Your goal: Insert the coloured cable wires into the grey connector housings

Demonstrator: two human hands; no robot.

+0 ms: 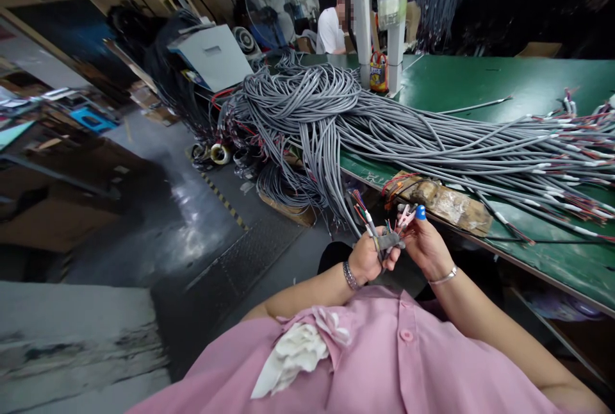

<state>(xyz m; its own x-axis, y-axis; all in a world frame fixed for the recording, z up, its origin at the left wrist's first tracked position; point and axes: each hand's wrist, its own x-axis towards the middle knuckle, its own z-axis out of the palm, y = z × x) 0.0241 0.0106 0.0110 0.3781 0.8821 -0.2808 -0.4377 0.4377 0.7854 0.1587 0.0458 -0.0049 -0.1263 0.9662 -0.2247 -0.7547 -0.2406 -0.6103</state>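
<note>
My left hand [368,259] is closed round the end of a grey cable [373,229], below its fanned-out thin coloured wires [359,204]. A band of grey tape [388,241] shows at the fingers of this hand. Close beside it, my right hand [429,248] is pinched, with a blue finger cover [420,212] on the thumb. At its fingertips is a small pale pink piece [406,216], too small to name. Short wire ends [391,227] stick up between the two hands, and the fingertips partly hide them.
A large heap of grey cables [302,93] lies along the green table [480,81] and hangs over its near edge. A taped cardboard piece [446,202] sits at that edge. White posts [358,16] rise from the table. A person [329,29] is behind it.
</note>
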